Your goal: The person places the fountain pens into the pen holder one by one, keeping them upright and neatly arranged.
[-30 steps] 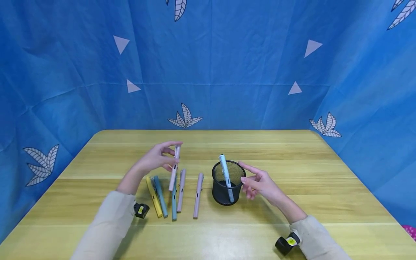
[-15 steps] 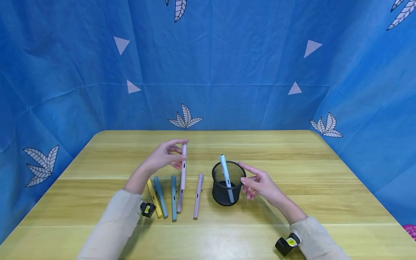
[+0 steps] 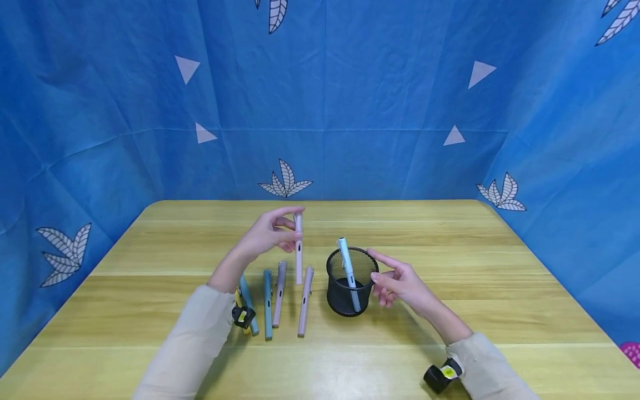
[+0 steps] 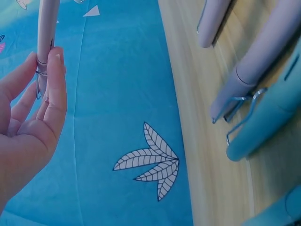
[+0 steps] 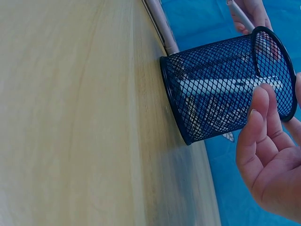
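My left hand (image 3: pixel 272 230) pinches a pale pink fountain pen (image 3: pixel 299 253) near its capped top, holding it upright above the table, left of the black mesh pen holder (image 3: pixel 345 303). The left wrist view also shows this pale pink pen (image 4: pixel 47 28) between thumb and fingers. A light blue pen (image 3: pixel 346 261) leans inside the pen holder. My right hand (image 3: pixel 402 283) holds the holder's right side, index finger and thumb at the rim. In the right wrist view other fingertips lie against the mesh (image 5: pixel 216 89).
On the wooden table (image 3: pixel 400 355) lie two mauve pens (image 3: pixel 305 303), a teal pen (image 3: pixel 268 305), a blue pen (image 3: pixel 247 300) and a yellow pen (image 3: pixel 246 330), partly hidden by the left wrist camera (image 3: pixel 242 316). A blue curtain (image 3: pixel 325 100) hangs behind.
My left hand has carried the pale pink pen rightward and slightly away, from over the teal pen past the first mauve pen. My right hand and the pen holder stay put.
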Action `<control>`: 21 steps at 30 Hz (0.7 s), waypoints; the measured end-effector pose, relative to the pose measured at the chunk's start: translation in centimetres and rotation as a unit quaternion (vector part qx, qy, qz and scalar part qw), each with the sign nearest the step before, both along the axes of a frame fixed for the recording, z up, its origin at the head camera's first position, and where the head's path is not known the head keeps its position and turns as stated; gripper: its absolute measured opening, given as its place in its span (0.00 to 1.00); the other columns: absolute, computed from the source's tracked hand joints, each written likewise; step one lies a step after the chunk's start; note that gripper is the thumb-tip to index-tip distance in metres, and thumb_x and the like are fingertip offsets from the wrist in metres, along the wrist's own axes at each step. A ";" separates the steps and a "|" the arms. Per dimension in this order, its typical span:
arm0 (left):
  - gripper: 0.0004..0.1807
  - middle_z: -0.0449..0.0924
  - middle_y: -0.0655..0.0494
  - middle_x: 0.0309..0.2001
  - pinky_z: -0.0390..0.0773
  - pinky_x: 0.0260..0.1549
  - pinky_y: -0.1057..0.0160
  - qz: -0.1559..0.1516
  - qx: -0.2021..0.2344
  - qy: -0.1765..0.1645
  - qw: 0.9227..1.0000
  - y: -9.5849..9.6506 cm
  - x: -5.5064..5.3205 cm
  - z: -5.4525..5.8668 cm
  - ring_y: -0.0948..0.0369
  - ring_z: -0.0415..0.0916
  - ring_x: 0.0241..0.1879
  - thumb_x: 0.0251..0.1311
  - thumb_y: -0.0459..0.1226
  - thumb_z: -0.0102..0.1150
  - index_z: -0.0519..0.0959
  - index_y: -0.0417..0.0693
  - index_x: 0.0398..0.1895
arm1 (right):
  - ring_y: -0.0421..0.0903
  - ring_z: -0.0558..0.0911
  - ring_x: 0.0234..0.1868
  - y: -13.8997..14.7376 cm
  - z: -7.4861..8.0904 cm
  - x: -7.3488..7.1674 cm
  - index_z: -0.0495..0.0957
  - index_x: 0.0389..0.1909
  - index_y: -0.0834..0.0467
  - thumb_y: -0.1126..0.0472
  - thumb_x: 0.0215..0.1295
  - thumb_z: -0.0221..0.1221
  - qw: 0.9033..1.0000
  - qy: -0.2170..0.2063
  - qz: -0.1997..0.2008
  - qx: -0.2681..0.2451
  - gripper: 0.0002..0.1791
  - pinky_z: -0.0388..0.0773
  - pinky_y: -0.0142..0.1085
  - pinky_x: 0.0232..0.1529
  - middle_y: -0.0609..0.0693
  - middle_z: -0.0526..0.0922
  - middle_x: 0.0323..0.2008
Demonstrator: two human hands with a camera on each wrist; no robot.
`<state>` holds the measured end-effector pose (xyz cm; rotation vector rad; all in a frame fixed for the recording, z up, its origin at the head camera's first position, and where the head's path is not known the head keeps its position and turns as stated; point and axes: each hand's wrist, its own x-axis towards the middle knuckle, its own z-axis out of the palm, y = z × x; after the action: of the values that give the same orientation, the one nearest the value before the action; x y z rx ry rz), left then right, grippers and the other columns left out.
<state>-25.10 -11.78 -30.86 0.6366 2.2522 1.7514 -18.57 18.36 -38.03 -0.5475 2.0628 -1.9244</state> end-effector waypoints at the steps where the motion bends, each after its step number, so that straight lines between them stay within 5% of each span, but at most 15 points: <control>1: 0.30 0.73 0.37 0.41 0.78 0.32 0.50 0.002 0.002 0.002 1.000 0.1 0.0 0.0 0.53 0.78 0.27 0.55 0.28 0.56 0.63 0.48 0.63 | 0.43 0.76 0.16 0.0 0.0 0.0 0.49 0.68 0.59 0.61 0.64 0.52 1.000 0.000 -0.001 0.000 0.34 0.74 0.32 0.16 0.64 0.78 0.22; 21: 0.36 0.74 0.39 0.39 0.80 0.29 0.54 0.049 0.035 0.029 0.998 2.5 0.3 0.7 0.52 0.79 0.27 0.54 0.26 0.57 0.60 0.57 0.65 | 0.44 0.76 0.16 0.0 0.0 0.0 0.50 0.68 0.58 0.61 0.64 0.52 1.000 -0.009 -0.005 -0.003 0.33 0.75 0.32 0.16 0.64 0.77 0.22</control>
<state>-24.77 -9.29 -30.13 0.6083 2.3059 1.8874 -18.60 18.39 -38.01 -0.5192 2.0541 -1.9338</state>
